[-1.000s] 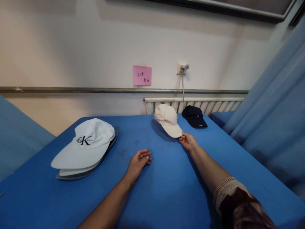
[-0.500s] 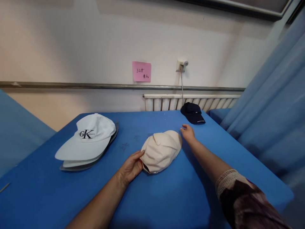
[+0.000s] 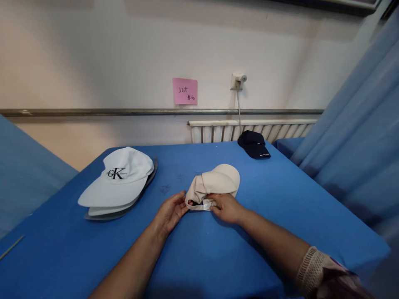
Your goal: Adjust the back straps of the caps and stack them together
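Note:
A beige baseball cap rests on the blue-covered table with its brim pointing away to the right and its adjustable back strap facing me. The crown is creased on its left side. My left hand holds the left end of the cap's back edge, thumb on top and fingers low beside it. My right hand pinches the strap near its metal buckle, with its fingertips partly hidden in the opening under the crown.
At left stands a stack of caps, a white one with black letters on top. A navy cap lies at the far right corner. A thin stick is at the left edge. Blue curtains hang on the right; a radiator is behind the table.
My right hand has come from beyond the cap's right side to its near edge and taken hold of the strap. The cap has turned, bringing its strap toward me.

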`<state>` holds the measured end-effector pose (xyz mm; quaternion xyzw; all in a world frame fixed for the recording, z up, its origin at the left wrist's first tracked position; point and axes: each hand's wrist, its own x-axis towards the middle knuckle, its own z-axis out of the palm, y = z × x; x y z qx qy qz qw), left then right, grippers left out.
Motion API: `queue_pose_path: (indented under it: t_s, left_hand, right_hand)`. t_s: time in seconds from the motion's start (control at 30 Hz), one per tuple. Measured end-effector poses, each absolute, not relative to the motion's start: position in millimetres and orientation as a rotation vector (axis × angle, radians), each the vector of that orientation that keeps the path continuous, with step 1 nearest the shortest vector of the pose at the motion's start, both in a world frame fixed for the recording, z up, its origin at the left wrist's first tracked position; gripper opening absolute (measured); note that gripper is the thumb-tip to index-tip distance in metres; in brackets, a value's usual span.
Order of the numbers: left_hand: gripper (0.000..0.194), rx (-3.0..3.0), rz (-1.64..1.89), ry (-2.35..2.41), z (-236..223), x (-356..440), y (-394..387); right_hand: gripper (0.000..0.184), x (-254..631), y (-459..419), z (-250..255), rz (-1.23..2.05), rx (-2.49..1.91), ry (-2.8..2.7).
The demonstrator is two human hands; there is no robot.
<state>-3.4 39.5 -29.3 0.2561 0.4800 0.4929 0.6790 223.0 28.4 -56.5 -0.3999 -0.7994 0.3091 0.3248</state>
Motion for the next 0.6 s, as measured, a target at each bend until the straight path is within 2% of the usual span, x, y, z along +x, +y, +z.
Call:
queue_pose_path:
  t_s: [0.13, 0.23, 0.3, 0.4, 0.6]
  left_hand:
    - [0.036, 0.713, 1.337, 1.214, -28, -6, 36]
    - [0.022, 1.299, 1.355, 1.327, -27, 2, 26]
    - [0.014, 1.778, 1.15, 1.305, -28, 12, 19]
    - [0.017, 2.199, 0.81, 1.208, -33, 27, 13]
    - [0.014, 2.557, 0.387, 1.288, -35, 40, 17]
  right_hand:
    - [0.044, 230, 30, -64, 0.767, -1.04, -2.126]
    - [0.037, 231, 24, -65, 0.692, -1.091, -2.131]
    - [0.03, 232, 23, -65, 0.669, -1.101, -2.173]
    - [0.028, 233, 24, -62, 0.651, -1.095, -2.241]
    - [0.036, 234, 22, -60, 0.614, -1.09, -2.257]
